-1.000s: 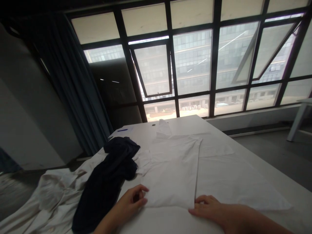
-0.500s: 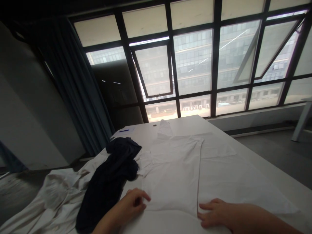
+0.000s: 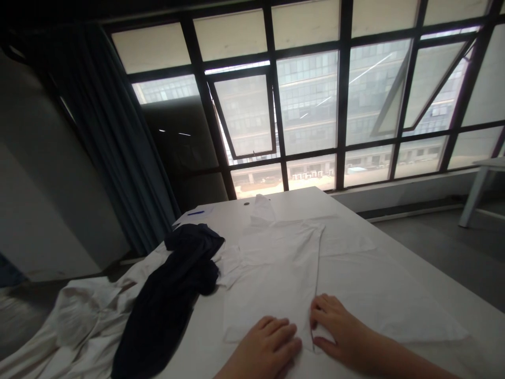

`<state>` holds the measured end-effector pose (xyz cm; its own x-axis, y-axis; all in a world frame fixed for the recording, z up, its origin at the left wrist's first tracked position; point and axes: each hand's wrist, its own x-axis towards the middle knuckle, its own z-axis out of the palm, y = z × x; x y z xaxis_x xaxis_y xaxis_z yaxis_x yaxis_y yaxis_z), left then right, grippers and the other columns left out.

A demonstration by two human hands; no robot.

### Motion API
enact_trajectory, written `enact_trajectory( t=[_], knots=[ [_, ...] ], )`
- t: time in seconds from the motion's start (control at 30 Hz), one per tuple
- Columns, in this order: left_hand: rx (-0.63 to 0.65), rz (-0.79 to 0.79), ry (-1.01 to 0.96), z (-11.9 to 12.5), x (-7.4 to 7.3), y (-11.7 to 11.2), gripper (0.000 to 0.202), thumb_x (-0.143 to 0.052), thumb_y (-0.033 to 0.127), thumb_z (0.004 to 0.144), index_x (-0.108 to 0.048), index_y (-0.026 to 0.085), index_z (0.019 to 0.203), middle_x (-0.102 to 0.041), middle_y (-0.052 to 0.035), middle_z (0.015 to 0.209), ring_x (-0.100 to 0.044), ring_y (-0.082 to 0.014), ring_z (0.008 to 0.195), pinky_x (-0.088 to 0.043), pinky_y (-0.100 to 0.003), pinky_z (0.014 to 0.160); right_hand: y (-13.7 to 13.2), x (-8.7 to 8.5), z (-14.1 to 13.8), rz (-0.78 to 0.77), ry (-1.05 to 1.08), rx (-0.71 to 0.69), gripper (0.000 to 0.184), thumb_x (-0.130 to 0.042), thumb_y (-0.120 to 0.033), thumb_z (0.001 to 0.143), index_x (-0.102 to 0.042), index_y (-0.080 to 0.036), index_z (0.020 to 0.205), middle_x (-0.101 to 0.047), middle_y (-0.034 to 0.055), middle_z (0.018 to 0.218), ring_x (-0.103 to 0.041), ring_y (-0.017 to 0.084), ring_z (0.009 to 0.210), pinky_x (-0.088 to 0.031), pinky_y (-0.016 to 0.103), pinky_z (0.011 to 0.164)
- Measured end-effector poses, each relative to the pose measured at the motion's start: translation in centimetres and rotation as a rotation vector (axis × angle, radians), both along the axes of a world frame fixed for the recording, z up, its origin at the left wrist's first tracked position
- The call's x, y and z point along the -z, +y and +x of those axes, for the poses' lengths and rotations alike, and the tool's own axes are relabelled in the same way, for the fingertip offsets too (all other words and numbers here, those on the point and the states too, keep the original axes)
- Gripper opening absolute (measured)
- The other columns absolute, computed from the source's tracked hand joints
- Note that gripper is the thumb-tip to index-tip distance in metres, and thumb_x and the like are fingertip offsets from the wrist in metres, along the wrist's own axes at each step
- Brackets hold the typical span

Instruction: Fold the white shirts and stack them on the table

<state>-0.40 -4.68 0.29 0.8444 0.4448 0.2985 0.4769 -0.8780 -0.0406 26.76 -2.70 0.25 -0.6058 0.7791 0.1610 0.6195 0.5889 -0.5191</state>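
1. Your left hand (image 3: 270,345) lies palm down on the white, thin, shirt-like cloth garment (image 3: 276,284), at its near end; its fingers are close together and flat, holding nothing that can be seen.
2. Your right hand (image 3: 339,329) is at the garment's right edge, near the lower corner; thumb and fingers stand apart, with the edge passing at their tips.
3. The garment is spread on the white, smooth counter (image 3: 303,202); more white, flat cloth (image 3: 386,295) lies to its right; whether it is the same piece, one cannot tell.
4. To the left lies a dark navy, crumpled cloth (image 3: 169,295), beside a beige, wrinkled cloth (image 3: 90,316).
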Motion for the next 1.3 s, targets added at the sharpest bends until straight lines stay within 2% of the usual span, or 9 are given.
enact_trajectory(
  t=[0.23, 0.43, 0.57, 0.67, 0.77, 0.9, 0.97, 1.1, 1.3],
  knots=[
    [0.009, 0.065, 0.097, 3.1, 1.0, 1.7, 0.021, -0.059, 0.04, 0.096, -0.061, 0.019, 0.103, -0.064, -0.0049, 0.103, -0.059, -0.0191, 0.099, -0.043, -0.033, 0.091, -0.1, 0.9, 2.1, 0.005, -0.072, -0.098, 0.065, -0.063, -0.053, 0.084, -0.049, -0.024, 0.141, -0.042, 0.0144, 0.151, -0.031, 0.036, 0.141, -0.015, 0.057, 0.117],
    [0.123, 0.18, 0.082, 3.9, 1.4, 2.2, 0.009, -0.062, 0.028, 0.095, -0.062, 0.02, 0.091, -0.064, -0.0018, 0.096, -0.058, -0.0172, 0.094, -0.041, -0.035, 0.095, 1.1, 0.3, 2.1, 0.065, 0.007, 0.033, 0.039, -0.062, -0.042, 0.085, -0.065, -0.022, 0.119, -0.061, 0.0129, 0.128, -0.051, 0.03, 0.122, -0.035, 0.05, 0.109],
    [0.198, 0.139, 0.114, 3.4, 1.5, 1.8, 0.009, -0.063, 0.03, 0.096, -0.063, 0.022, 0.092, -0.066, -0.0008, 0.103, -0.058, -0.0176, 0.104, -0.033, -0.041, 0.11, 1.6, 0.7, 2.9, 0.023, -0.101, -0.041, 0.066, -0.053, -0.054, 0.092, -0.038, -0.03, 0.151, -0.029, 0.0107, 0.161, -0.02, 0.037, 0.148, -0.012, 0.061, 0.118],
    [0.213, -0.026, 0.106, 3.2, 0.5, 1.5, 0.009, -0.062, 0.034, 0.097, -0.064, 0.025, 0.096, -0.068, 0.0013, 0.105, -0.061, -0.0139, 0.101, -0.036, -0.033, 0.11, 1.5, 0.6, 3.5, -0.062, -0.178, -0.088, 0.073, -0.052, -0.061, 0.091, -0.029, -0.034, 0.155, -0.021, 0.008, 0.164, -0.013, 0.038, 0.149, -0.009, 0.064, 0.117],
    [0.112, -0.292, 0.005, 3.0, -1.0, 1.4, 0.019, -0.058, 0.034, 0.098, -0.063, 0.029, 0.115, -0.067, 0.0, 0.118, -0.063, -0.0128, 0.105, -0.044, -0.023, 0.102, 1.3, -0.2, 3.7, -0.099, -0.205, -0.064, 0.069, -0.053, -0.063, 0.089, -0.038, -0.036, 0.151, -0.03, 0.0082, 0.161, -0.024, 0.04, 0.146, -0.016, 0.063, 0.115],
    [-0.124, -0.382, -0.029, 2.0, -1.8, 1.9, 0.065, -0.059, 0.047, 0.093, -0.034, 0.03, 0.151, -0.039, -0.01, 0.156, -0.04, -0.0304, 0.14, -0.034, -0.049, 0.115, 1.3, -1.1, 3.4, -0.052, -0.167, -0.015, 0.05, -0.056, -0.052, 0.09, -0.058, -0.033, 0.136, -0.051, 0.0074, 0.148, -0.043, 0.037, 0.134, -0.027, 0.058, 0.111],
    [-0.122, -0.369, 0.061, 1.4, -1.3, 2.3, 0.078, -0.057, 0.055, 0.092, -0.022, 0.029, 0.156, -0.024, -0.0111, 0.162, -0.025, -0.0357, 0.147, -0.024, -0.059, 0.117, 1.9, -1.1, 3.3, -0.003, -0.121, 0.004, 0.039, -0.057, -0.045, 0.09, -0.066, -0.03, 0.125, -0.06, 0.0075, 0.136, -0.052, 0.032, 0.124, -0.035, 0.05, 0.107],
    [-0.083, -0.28, 0.143, 0.8, 0.9, 2.7, 0.082, -0.048, 0.059, 0.095, -0.01, 0.026, 0.159, -0.012, -0.0116, 0.164, -0.014, -0.0358, 0.15, -0.02, -0.059, 0.118, 6.1, 0.3, 4.2, 0.09, -0.017, 0.172, 0.032, -0.054, -0.038, 0.091, -0.067, -0.02, 0.114, -0.065, 0.0111, 0.117, -0.056, 0.026, 0.11, -0.041, 0.041, 0.1],
    [-0.04, 0.039, 0.173, 0.8, 6.4, 2.8, 0.067, -0.044, 0.045, 0.102, -0.013, 0.024, 0.158, -0.027, -0.0164, 0.159, -0.03, -0.0379, 0.144, -0.029, -0.061, 0.113, 16.6, 3.0, 7.6, 0.023, -0.018, 0.671, 0.05, -0.056, -0.039, 0.089, -0.058, -0.017, 0.134, -0.066, 0.0144, 0.116, -0.056, 0.031, 0.111, -0.038, 0.045, 0.098]
  ],
)
